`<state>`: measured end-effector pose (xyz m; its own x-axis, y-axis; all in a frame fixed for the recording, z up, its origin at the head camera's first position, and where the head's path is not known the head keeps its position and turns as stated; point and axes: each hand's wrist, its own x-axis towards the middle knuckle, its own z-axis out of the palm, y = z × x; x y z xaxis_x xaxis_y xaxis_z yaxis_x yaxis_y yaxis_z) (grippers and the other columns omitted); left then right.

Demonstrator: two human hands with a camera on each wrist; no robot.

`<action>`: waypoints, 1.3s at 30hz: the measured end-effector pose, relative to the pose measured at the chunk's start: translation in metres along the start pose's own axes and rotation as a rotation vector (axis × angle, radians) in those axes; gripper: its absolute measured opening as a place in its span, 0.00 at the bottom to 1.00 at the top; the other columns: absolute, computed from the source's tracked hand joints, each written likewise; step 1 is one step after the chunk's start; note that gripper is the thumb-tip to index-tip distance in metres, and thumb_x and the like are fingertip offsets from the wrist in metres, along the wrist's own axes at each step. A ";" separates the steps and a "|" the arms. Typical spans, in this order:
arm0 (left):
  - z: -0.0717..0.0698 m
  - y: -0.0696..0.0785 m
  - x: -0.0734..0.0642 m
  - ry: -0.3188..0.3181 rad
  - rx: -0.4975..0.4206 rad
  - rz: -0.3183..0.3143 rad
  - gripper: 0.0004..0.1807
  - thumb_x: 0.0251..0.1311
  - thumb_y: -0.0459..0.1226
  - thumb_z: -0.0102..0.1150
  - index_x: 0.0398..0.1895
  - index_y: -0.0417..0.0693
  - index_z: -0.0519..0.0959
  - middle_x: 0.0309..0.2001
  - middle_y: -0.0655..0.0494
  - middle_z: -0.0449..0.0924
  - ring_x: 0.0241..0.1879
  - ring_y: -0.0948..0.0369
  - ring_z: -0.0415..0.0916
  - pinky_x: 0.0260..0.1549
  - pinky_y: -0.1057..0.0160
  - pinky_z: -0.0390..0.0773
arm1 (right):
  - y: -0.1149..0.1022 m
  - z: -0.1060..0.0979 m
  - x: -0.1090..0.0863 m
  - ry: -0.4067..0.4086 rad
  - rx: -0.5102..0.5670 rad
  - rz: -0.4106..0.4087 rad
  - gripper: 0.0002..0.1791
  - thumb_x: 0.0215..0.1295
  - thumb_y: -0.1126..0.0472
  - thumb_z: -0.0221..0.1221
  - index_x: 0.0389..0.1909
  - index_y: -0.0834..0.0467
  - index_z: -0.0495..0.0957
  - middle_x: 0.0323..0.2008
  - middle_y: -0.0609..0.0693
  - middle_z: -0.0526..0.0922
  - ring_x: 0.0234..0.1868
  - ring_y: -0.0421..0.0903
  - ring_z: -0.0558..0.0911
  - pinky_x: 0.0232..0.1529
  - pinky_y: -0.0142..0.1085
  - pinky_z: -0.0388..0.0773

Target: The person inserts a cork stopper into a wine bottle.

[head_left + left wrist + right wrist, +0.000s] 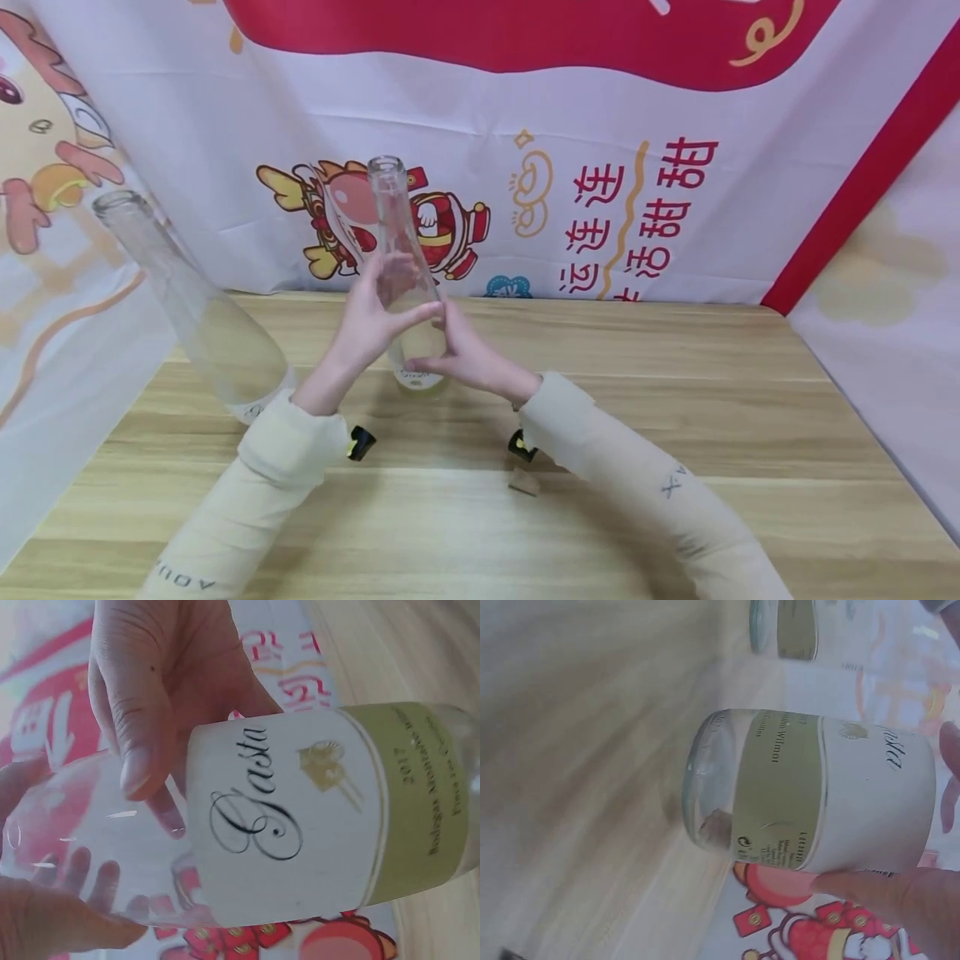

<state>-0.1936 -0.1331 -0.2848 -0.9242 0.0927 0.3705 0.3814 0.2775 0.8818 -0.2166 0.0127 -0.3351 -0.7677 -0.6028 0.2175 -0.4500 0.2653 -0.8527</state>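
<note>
A clear glass wine bottle [408, 250] stands roughly upright near the back of the table, neck up. My left hand [378, 308] grips it around the middle, thumb across the front. Lower down, my right hand [468, 346] holds its right side, thumb near the label. The left wrist view shows the white and olive label [285, 817] reading "Gasta", with fingers of my left hand [45, 922] around the glass. In the right wrist view, the thumb of my right hand [922, 907] lies along the label's edge. Whether the base touches the table cannot be told.
A second clear glass bottle [217, 333] stands to the left, close to my left forearm. A small brownish piece [523, 482] lies on the wooden table [675, 367] near my right cuff. Printed cloth [465, 108] hangs behind and on both sides.
</note>
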 end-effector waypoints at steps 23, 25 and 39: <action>0.019 0.042 -0.071 -0.084 0.089 -0.102 0.36 0.47 0.37 0.68 0.56 0.43 0.57 0.56 0.48 0.66 0.56 0.54 0.65 0.58 0.50 0.63 | -0.034 0.016 -0.082 -0.045 -0.035 -0.003 0.42 0.52 0.60 0.65 0.59 0.60 0.47 0.51 0.52 0.64 0.52 0.44 0.68 0.57 0.39 0.67; 0.020 0.042 -0.075 -0.087 0.081 -0.104 0.36 0.46 0.36 0.69 0.56 0.43 0.58 0.56 0.48 0.66 0.56 0.54 0.65 0.58 0.50 0.62 | -0.035 0.016 -0.086 -0.060 -0.037 0.006 0.42 0.53 0.59 0.65 0.60 0.59 0.46 0.52 0.52 0.63 0.52 0.43 0.68 0.57 0.38 0.67; 0.025 0.036 -0.090 -0.098 0.122 -0.069 0.34 0.46 0.36 0.69 0.52 0.42 0.59 0.54 0.47 0.67 0.55 0.54 0.66 0.57 0.49 0.63 | -0.028 0.024 -0.100 -0.043 -0.105 0.009 0.44 0.52 0.55 0.65 0.61 0.59 0.46 0.59 0.57 0.61 0.57 0.49 0.67 0.59 0.43 0.65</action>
<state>-0.0968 -0.1071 -0.2935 -0.9480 0.1609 0.2747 0.3171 0.4000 0.8599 -0.1162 0.0474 -0.3449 -0.7528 -0.6310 0.1874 -0.4900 0.3472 -0.7996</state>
